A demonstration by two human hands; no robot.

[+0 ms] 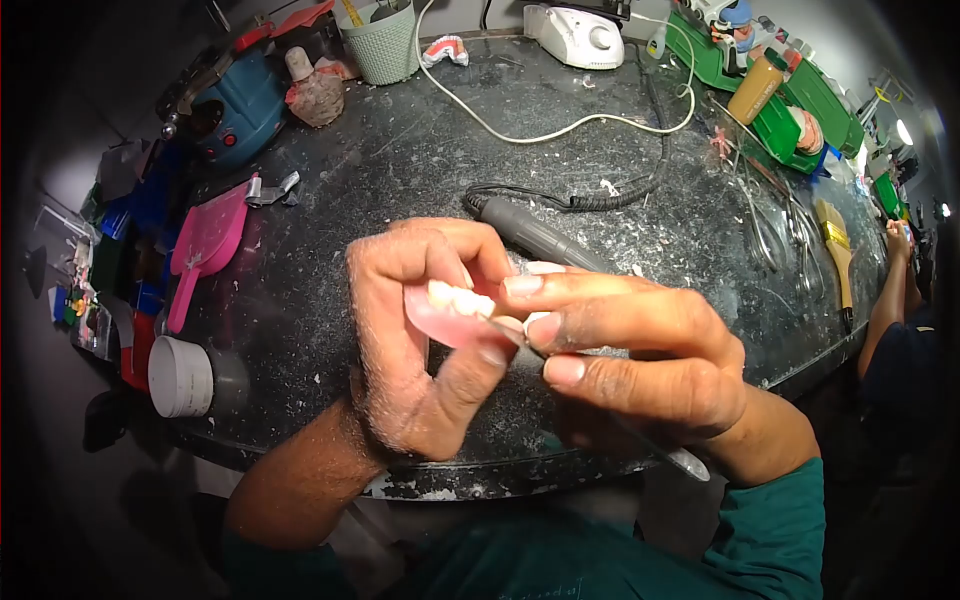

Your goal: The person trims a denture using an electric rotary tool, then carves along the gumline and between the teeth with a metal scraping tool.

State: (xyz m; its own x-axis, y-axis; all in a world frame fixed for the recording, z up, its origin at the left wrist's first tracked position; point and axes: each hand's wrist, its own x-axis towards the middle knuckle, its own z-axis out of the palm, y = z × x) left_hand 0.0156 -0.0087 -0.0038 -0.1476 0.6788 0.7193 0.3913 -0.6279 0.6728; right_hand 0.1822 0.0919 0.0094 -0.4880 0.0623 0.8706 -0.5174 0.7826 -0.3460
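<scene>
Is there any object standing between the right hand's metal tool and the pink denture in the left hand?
Nothing visible does: the metal tool in the right hand reaches the edge of the pink denture held in the left hand. The dark handpiece lies beyond, on the bench.

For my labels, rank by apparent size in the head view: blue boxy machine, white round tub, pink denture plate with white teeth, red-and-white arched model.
1. Blue machine
2. White tub and pink denture plate: too close to rank; the plate is partly covered and nearer the camera.
3. Red-and-white model
</scene>
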